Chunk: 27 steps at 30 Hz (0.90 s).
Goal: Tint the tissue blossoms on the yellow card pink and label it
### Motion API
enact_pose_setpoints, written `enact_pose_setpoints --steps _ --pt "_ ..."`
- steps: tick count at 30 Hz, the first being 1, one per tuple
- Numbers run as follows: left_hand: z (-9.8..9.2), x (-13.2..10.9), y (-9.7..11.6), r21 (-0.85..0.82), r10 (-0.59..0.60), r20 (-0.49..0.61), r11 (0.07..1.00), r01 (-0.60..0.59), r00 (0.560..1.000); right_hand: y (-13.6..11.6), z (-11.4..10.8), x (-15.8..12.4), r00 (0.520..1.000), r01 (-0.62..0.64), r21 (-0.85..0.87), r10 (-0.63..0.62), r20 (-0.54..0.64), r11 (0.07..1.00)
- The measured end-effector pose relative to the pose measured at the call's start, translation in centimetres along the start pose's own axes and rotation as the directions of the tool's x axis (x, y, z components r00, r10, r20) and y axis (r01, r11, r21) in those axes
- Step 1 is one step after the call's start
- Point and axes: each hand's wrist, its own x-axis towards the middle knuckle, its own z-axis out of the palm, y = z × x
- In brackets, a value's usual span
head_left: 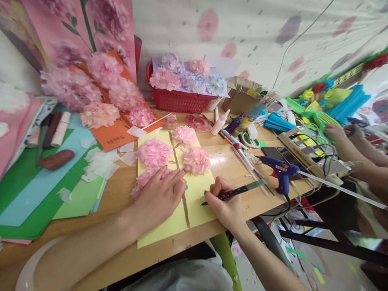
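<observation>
A sheet of yellow paper lies on the table in front of me. A painted brown stem runs up it, with several ruffled pink paper flowers, such as one flower, on both sides. My left hand rests open on the sheet, fingers loosely bent, partly covering the lowest pink flower and part of the stem. In my right hand is a dark, dotted marker pen with a greenish end. Its dark tip is just over the paper, right of the stem; contact is unclear.
Right of the sheet lie a blue glue gun, a phone and a power strip with cables. A red basket of flowers stands behind. Coloured paper lies left. Another person's hands are at far right.
</observation>
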Motion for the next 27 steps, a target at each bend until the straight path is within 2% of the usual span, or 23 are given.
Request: enact_pose_setpoints --steps 4,9,13,16,22,27 --pt "-0.1 0.2 0.1 0.011 -0.008 -0.013 1.000 0.008 1.000 0.1 0.3 -0.9 0.999 -0.046 0.015 0.045 0.030 0.999" --pt "-0.4 0.1 -0.1 -0.026 -0.006 0.023 1.000 0.006 1.000 0.0 0.1 -1.9 0.996 -0.080 -0.021 0.080 0.028 0.997" --pt "-0.6 0.1 0.0 -0.045 0.004 -0.014 0.999 -0.004 1.000 0.0 -0.1 -2.3 0.998 -0.059 -0.064 0.061 0.026 0.996" --pt "-0.6 0.1 0.0 -0.063 0.000 0.003 0.998 0.000 1.000 0.2 -0.3 -2.6 0.999 -0.051 -0.101 0.052 0.007 0.994" --pt "-0.6 0.2 -0.1 -0.108 -0.018 -0.031 0.994 0.014 0.999 0.5 -0.4 -3.1 0.999 -0.023 -0.105 0.019 -0.038 0.994" --pt "-0.7 0.3 -0.2 -0.134 -0.028 -0.007 0.991 0.027 1.000 0.3 -0.4 -3.0 1.000 0.018 -0.171 -0.022 -0.022 0.985"
